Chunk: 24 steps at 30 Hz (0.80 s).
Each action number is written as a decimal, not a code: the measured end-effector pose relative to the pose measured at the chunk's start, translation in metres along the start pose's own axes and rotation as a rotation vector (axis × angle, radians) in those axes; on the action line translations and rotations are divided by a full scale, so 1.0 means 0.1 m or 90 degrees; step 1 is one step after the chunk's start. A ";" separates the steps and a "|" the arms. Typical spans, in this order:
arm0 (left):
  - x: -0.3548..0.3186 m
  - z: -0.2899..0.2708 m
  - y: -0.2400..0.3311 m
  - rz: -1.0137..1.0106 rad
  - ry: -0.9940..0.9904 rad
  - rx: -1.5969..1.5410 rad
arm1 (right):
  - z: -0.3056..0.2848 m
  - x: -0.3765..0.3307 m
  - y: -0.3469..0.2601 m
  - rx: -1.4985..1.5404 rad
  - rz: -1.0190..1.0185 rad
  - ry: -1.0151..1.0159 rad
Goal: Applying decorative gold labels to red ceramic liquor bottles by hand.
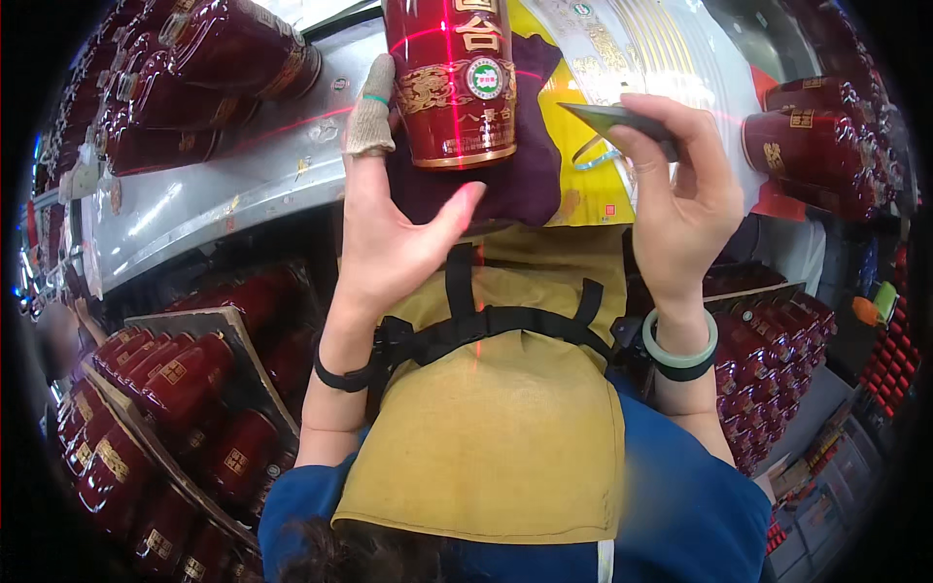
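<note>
Held left hand (394, 248) open beside the glossy dark-red bottle (457, 126) over dark-purple cloth (533, 180); gripped a flat, dark, pointed tool (614, 120) in right hand (688, 194). Seemingly readied the tool; called next for steadying the bottle.

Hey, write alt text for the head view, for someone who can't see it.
A person's left hand, wearing a beige finger cover, is spread beside a red bottle on a purple cloth, while the right hand holds a dark pointed tool. More red bottles crowd both sides.
</note>
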<state>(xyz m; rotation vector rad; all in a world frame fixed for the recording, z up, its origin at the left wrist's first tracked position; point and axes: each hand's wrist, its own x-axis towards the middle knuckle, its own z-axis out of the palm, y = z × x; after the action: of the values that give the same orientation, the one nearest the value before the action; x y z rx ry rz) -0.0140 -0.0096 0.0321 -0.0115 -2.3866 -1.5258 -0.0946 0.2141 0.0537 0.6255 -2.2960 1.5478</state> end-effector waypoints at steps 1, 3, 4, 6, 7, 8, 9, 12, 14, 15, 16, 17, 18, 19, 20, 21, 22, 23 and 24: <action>0.01 0.06 0.01 0.051 0.048 0.085 | 0.07 -0.02 -0.02 0.007 -0.042 0.004; 0.04 0.14 0.00 0.104 0.094 0.172 | 0.17 -0.01 -0.04 -0.053 -0.237 -0.039; 0.06 0.16 -0.03 0.108 0.131 0.201 | 0.22 -0.06 -0.06 -0.056 -0.322 -0.095; 0.06 0.17 -0.13 0.114 0.169 0.231 | 0.28 -0.26 -0.13 -0.001 -0.337 -0.168; 0.03 0.15 -0.21 0.117 0.183 0.192 | 0.28 -0.27 -0.13 0.014 -0.313 -0.181; 0.01 0.13 -0.25 0.119 0.197 0.155 | 0.27 -0.26 -0.13 0.029 -0.289 -0.193; 0.02 0.13 -0.24 0.118 0.203 0.158 | 0.27 -0.20 -0.12 0.024 -0.278 -0.154; 0.01 0.12 -0.24 0.131 0.188 0.185 | 0.32 0.04 0.00 -0.040 -0.302 -0.041; 0.00 0.09 -0.21 0.121 0.176 0.202 | 0.31 0.06 0.10 -0.120 -0.325 0.027; -0.01 0.08 -0.21 0.109 0.159 0.190 | 0.34 -0.03 0.08 -0.075 -0.344 -0.030; -0.01 0.07 -0.21 0.098 0.142 0.176 | 0.34 -0.16 0.01 -0.033 -0.363 -0.086; -0.02 0.05 -0.22 0.090 0.123 0.168 | 0.31 -0.27 -0.04 -0.005 -0.409 -0.148; -0.02 0.02 -0.23 0.091 0.125 0.169 | 0.26 -0.32 -0.12 0.033 -0.370 -0.246; -0.03 0.01 -0.26 0.077 0.111 0.128 | 0.27 -0.31 -0.11 0.034 -0.355 -0.199; -0.04 0.00 -0.28 0.062 0.096 0.087 | 0.27 -0.30 -0.08 0.035 -0.338 -0.152; -0.02 0.00 -0.25 0.047 0.094 0.098 | 0.26 -0.23 -0.02 0.014 -0.325 -0.092; -0.01 0.02 -0.20 0.047 0.093 0.096 | 0.25 -0.14 0.04 -0.038 -0.352 -0.043; 0.00 0.07 -0.15 0.069 0.133 0.144 | 0.25 -0.15 0.08 -0.040 -0.357 -0.051; 0.03 0.08 -0.11 0.095 0.176 0.197 | 0.28 -0.17 0.10 -0.039 -0.365 -0.055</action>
<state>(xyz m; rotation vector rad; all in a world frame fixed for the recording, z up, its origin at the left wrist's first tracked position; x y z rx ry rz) -0.0206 -0.0082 0.0197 0.0824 -2.3123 -1.0087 -0.0859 0.1947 0.0270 1.2210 -1.9601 1.1862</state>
